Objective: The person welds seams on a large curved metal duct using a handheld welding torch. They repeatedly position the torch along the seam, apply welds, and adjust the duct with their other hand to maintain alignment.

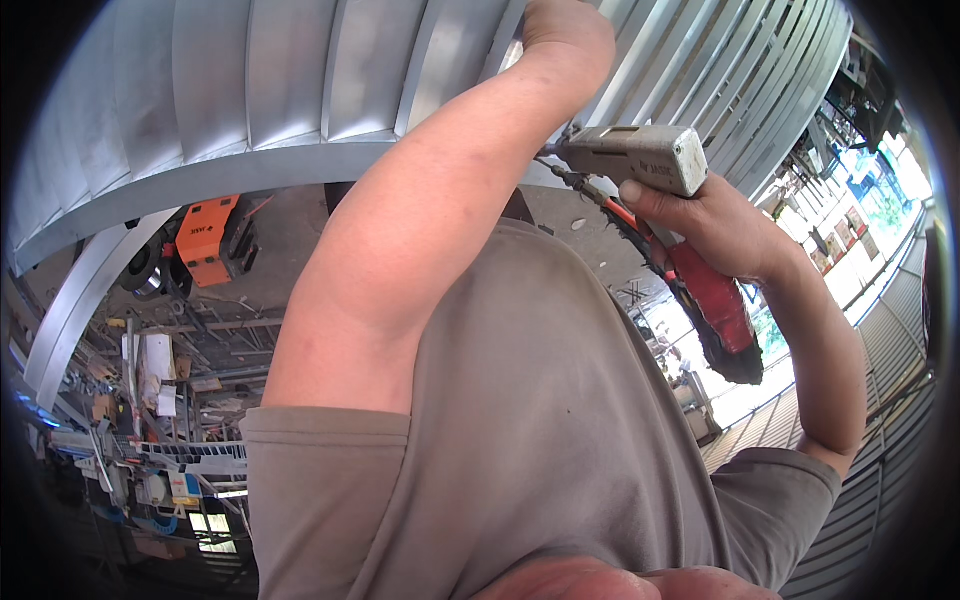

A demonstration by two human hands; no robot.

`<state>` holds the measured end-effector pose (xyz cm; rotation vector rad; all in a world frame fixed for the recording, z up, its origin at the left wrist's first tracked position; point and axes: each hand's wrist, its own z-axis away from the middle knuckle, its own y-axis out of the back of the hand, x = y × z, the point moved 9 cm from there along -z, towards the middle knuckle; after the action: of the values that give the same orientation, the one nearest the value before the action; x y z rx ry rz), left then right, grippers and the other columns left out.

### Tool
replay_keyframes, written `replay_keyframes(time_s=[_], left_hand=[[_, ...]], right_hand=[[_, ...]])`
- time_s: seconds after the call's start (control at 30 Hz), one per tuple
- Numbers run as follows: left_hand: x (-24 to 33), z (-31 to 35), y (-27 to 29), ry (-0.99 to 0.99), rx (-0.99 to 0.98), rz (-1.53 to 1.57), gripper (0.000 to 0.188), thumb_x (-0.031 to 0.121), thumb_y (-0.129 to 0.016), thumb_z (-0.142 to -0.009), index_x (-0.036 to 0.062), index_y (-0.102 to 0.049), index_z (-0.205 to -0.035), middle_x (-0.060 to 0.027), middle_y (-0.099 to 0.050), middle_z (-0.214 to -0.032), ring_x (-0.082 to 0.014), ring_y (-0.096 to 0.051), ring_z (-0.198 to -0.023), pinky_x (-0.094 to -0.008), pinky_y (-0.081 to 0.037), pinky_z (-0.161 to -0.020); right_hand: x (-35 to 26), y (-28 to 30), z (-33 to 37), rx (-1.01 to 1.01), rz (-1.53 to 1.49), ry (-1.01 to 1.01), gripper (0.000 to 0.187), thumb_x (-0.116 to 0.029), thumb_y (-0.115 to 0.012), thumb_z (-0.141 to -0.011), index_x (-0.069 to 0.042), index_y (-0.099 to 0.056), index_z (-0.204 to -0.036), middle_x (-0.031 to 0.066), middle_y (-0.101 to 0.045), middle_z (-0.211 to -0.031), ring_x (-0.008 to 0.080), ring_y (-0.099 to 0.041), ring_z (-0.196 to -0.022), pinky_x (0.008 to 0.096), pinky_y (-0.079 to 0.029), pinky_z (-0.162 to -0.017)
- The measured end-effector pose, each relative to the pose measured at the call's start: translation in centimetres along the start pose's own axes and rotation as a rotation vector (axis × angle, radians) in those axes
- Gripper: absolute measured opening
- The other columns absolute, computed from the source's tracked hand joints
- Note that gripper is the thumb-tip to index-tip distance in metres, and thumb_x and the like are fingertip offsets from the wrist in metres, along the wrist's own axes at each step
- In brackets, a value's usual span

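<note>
My right hand (725, 228) grips a power drill (640, 157) with a pale grey body and a red and black base (722, 310). The drill's tip points left at the edge of a louvred panel of grey metal slats (300, 70) overhead. My left arm reaches up across the middle of the view, and my left hand (565, 32) rests against a slat just above the drill. Its fingers are hidden behind the wrist. A thin orange cable or strap (622, 212) hangs below the drill's nose.
An orange machine (205, 240) sits on the ground at the left, beside a curved metal frame bar (75, 300). A cluttered bench with tools and scraps (150, 400) lies lower left. Metal railings (890, 400) run along the right edge.
</note>
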<state>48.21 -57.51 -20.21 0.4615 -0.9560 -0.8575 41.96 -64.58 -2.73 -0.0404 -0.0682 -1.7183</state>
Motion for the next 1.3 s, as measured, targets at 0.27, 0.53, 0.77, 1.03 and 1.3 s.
replay_keyframes(time_s=[0.27, 0.53, 0.77, 1.03, 1.3], left_hand=[[0.1, -0.2, -0.6, -0.023, 0.018, -0.055, 0.024, 0.018, -0.061, -0.095, 0.0159, -0.082, -0.104, -0.0061, -0.08, -0.107, -0.0235, -0.077, -0.099, -0.0382, -0.061, -0.074], [-1.0, -1.1, -0.3, 0.059, -0.01, 0.005, 0.026, 0.028, -0.063, -0.096, 0.0117, -0.081, -0.106, -0.0107, -0.079, -0.109, -0.0276, -0.076, -0.101, -0.0429, -0.061, -0.084], [-1.3, 2.3, 2.5, 0.235, 0.003, -0.057, 0.045, 0.05, -0.068, -0.094, 0.0067, -0.079, -0.101, -0.0154, -0.077, -0.108, -0.0329, -0.074, -0.104, -0.046, -0.059, -0.087], [4.8, 3.2, -4.0, 0.208, -0.097, 0.157, 0.065, 0.058, -0.072, -0.086, 0.0001, -0.076, -0.116, -0.0181, -0.077, -0.103, -0.03, -0.073, -0.101, -0.0416, -0.057, -0.092], [4.2, 2.3, -5.6, 0.342, -0.103, 0.123, 0.061, 0.059, -0.073, -0.085, 0.0045, -0.079, -0.111, -0.0137, -0.078, -0.103, -0.027, -0.074, -0.099, -0.0394, -0.058, -0.087]], right_hand=[[1.5, 0.5, 1.0, 0.032, 0.022, -0.008, 0.056, -0.046, -0.067, -0.099, -0.001, -0.061, -0.133, 0.0065, -0.063, -0.095, 0.0143, -0.065, -0.074, 0.0307, -0.055, -0.065], [8.5, 2.2, 6.4, 0.256, -0.192, 0.145, 0.046, -0.031, -0.07, -0.1, -0.001, -0.058, -0.133, 0.005, -0.067, -0.099, 0.0129, -0.064, -0.076, 0.0294, -0.053, -0.067], [21.0, 1.6, 6.0, 0.519, -0.519, 0.443, 0.047, -0.034, -0.066, -0.102, 0.0, -0.058, -0.134, 0.0083, -0.066, -0.109, 0.0129, -0.065, -0.082, 0.0297, -0.054, -0.07], [30.4, -1.5, 0.1, 0.558, -0.851, 0.568, 0.046, -0.039, -0.063, -0.104, 0.0, -0.059, -0.129, 0.0086, -0.068, -0.101, 0.013, -0.065, -0.078, 0.0289, -0.053, -0.069], [32.4, -3.3, -1.3, 0.465, -0.897, 0.582, 0.063, -0.027, -0.069, -0.102, -0.002, -0.039, -0.151, 0.0092, -0.065, -0.113, 0.0137, -0.065, -0.086, 0.0307, -0.055, -0.077]])
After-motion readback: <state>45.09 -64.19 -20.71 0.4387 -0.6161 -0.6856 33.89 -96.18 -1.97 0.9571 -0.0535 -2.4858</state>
